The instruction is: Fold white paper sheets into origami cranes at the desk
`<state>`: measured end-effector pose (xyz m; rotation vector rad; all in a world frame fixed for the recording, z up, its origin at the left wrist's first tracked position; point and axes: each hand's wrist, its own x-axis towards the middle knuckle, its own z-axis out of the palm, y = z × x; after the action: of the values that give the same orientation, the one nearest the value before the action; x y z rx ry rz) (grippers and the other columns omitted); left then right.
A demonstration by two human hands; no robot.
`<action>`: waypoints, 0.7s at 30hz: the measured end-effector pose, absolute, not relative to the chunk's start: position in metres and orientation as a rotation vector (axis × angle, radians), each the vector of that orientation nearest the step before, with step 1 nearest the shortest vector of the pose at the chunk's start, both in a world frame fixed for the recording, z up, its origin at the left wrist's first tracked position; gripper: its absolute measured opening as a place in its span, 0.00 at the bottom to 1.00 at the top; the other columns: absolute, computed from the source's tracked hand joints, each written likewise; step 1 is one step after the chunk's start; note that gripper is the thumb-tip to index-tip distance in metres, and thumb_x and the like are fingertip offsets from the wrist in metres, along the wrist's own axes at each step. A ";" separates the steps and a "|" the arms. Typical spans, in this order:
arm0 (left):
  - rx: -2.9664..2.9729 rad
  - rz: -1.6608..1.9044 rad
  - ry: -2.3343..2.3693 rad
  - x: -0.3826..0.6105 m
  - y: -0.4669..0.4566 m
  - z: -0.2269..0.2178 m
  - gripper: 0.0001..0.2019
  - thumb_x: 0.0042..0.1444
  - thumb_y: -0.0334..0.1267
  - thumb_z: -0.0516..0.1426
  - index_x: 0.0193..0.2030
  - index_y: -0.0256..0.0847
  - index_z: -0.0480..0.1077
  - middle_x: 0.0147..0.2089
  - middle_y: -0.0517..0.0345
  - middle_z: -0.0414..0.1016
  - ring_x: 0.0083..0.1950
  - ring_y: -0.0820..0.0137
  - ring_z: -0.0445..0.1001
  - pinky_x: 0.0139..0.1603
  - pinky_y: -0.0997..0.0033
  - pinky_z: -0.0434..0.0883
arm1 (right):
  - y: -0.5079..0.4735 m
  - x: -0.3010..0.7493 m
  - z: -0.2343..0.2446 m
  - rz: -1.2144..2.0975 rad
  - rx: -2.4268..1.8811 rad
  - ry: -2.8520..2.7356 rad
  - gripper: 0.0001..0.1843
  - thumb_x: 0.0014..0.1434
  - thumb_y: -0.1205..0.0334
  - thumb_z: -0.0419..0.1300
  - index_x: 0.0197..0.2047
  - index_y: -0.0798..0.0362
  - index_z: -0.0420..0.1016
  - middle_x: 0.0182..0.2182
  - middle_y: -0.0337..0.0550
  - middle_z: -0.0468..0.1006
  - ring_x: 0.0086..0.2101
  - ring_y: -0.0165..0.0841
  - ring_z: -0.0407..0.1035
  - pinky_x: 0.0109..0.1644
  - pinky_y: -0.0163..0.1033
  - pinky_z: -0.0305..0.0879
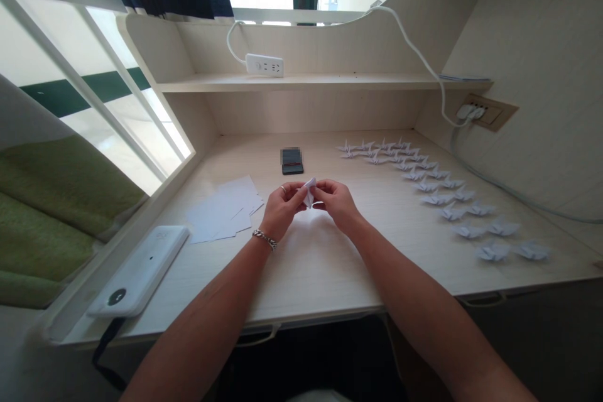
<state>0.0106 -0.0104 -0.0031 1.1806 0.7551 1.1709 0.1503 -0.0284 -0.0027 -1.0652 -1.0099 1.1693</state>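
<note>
A small piece of folded white paper is held up between my two hands, just above the desk. My left hand pinches its left side with thumb and fingers; a ring and a chain bracelet are on this arm. On the other side, my right hand grips the right edge between thumb and fingertips. The paper looks narrow and pointed at top and bottom. Part of it is hidden behind my fingers. Close to my left hand lie loose sheets of white paper.
Several folded paper cranes stand in rows along the right side. A dark phone-like object lies behind my hands. At the left edge rests a white power bank-like device with a dark strap. A power strip sits on the shelf.
</note>
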 end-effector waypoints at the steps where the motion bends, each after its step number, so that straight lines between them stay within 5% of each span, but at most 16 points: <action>1: 1.144 1.167 0.724 0.010 -0.010 -0.003 0.18 0.48 0.47 0.65 0.40 0.34 0.74 0.32 0.55 0.76 0.32 0.73 0.73 0.35 0.72 0.70 | -0.028 0.150 -0.003 1.172 -1.060 -0.992 0.18 0.43 0.50 0.69 0.31 0.54 0.75 0.26 0.40 0.78 0.26 0.29 0.72 0.32 0.36 0.70; 21: 1.093 1.128 0.661 0.007 -0.005 -0.010 0.17 0.43 0.42 0.68 0.38 0.35 0.78 0.32 0.54 0.79 0.32 0.73 0.74 0.39 0.70 0.72 | -0.028 0.152 -0.003 1.191 -1.033 -1.008 0.15 0.39 0.55 0.70 0.29 0.55 0.76 0.24 0.40 0.77 0.25 0.30 0.71 0.31 0.38 0.69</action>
<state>0.0068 -0.0054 -0.0096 1.0933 0.6615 1.1282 0.1517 -0.0276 -0.0034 -1.0330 -1.0079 1.1913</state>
